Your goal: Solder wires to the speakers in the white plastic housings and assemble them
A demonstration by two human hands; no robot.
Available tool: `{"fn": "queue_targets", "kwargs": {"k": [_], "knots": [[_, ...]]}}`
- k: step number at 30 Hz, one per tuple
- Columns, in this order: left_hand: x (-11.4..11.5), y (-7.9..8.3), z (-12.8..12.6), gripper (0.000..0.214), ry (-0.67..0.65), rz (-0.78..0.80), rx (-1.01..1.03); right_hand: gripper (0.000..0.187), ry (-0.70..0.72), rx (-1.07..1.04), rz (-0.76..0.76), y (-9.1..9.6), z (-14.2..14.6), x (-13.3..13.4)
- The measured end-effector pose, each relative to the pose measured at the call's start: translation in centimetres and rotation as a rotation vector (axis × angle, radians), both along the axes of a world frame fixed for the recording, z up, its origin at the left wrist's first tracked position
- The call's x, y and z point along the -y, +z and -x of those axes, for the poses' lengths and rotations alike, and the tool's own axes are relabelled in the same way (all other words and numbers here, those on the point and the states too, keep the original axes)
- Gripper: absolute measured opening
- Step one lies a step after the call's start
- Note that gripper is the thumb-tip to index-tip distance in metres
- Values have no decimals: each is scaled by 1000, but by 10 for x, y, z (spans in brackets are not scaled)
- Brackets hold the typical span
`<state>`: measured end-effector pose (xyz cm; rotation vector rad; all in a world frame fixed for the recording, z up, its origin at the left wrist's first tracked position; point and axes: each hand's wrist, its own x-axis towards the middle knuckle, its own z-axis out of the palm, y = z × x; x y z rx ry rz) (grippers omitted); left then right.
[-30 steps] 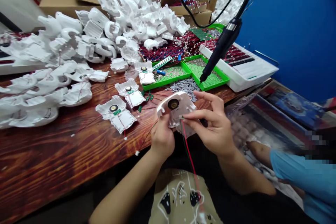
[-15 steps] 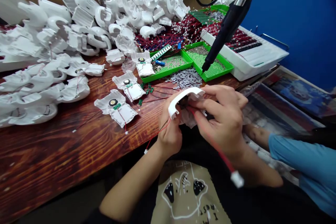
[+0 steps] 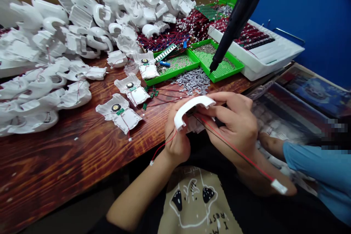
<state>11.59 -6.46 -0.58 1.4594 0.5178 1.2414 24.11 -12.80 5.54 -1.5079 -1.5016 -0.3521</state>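
Between my two hands, over the table's front edge, is a curved white plastic housing. My left hand is closed round its left side. My right hand grips its right side, fingers bent at the inner face; the fingertips are partly hidden. A red and black wire runs out from the housing across my right wrist to a white connector. A second thin red wire hangs past my left wrist, ending in a small white plug. The inside of the housing is mostly out of sight.
Opened white housings with round speakers and green boards lie left of my hands. White shells pile up behind. Grey metal pieces lie before green trays. A black electric screwdriver hangs above. A co-worker's blue sleeve is at right.
The housing has tilted, so less of its inside shows. The long red and black wire has swung right and up, its connector now over my right forearm. Both hands keep their grip.
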Motion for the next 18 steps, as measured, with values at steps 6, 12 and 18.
{"fn": "queue_targets", "kwargs": {"k": [6, 12, 18], "knots": [[4, 9, -3, 46, 18, -85, 80, 21, 93, -28, 3, -3, -5, 5], [4, 13, -3, 41, 7, -156, 32, 23, 142, -4, 64, 3, -8, 13], [5, 12, -6, 35, -3, -124, 53, 23, 197, 32, 113, 10, -12, 17]]}}
